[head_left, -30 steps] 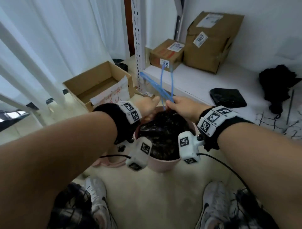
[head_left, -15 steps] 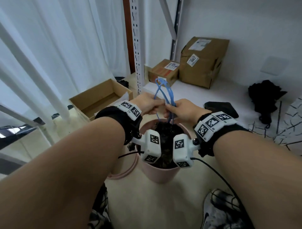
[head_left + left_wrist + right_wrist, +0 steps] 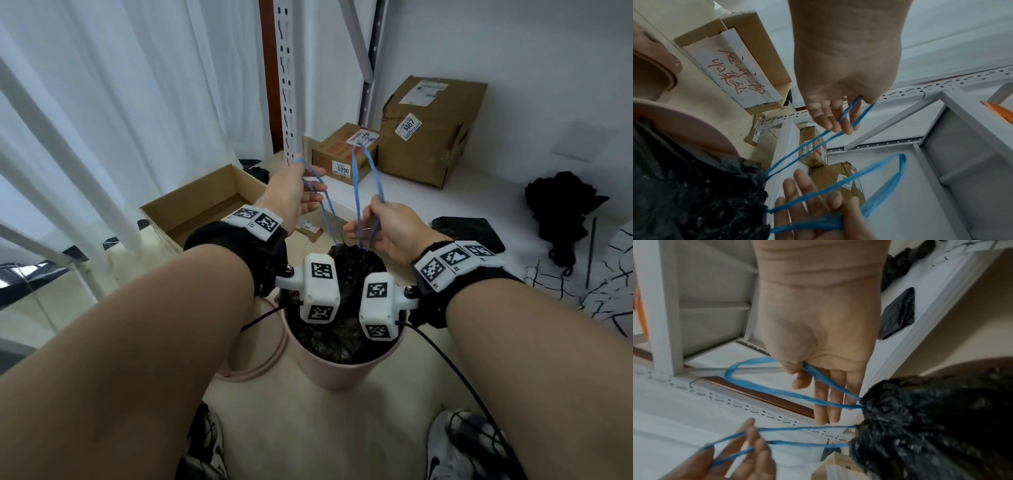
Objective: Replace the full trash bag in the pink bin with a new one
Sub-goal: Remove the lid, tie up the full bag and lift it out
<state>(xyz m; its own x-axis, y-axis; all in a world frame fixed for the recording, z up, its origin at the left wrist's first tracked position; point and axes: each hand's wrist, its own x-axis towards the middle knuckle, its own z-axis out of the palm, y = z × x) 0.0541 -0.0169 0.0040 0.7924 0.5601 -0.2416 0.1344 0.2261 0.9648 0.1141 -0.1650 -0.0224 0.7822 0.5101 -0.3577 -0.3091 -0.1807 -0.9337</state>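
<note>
Blue drawstring loops rise from the gathered neck of the black trash bag, which sits inside the pink bin on the floor, just in front of the low white shelf's front edge. The left hand has one loop hooked around its thumb, running across mostly straight fingers; not a real grip, the string is only draped. The right hand pinches the other loop between thumb and curled forefinger, the rest of its fingers straight.

Step in hand looks like cinching or tying the bag shut before lifting it out. To do it well, the left hand should probably close around its loop first, since it could slip off the thumb under tension. Both loops are best pulled apart evenly so the neck closes without tearing the thin plastic. Then cross and knot close to the neck, and lift straight up, keeping the bin from rising with the bag. A folded black bag lies on the shelf near its front edge, likely the replacement.
</note>
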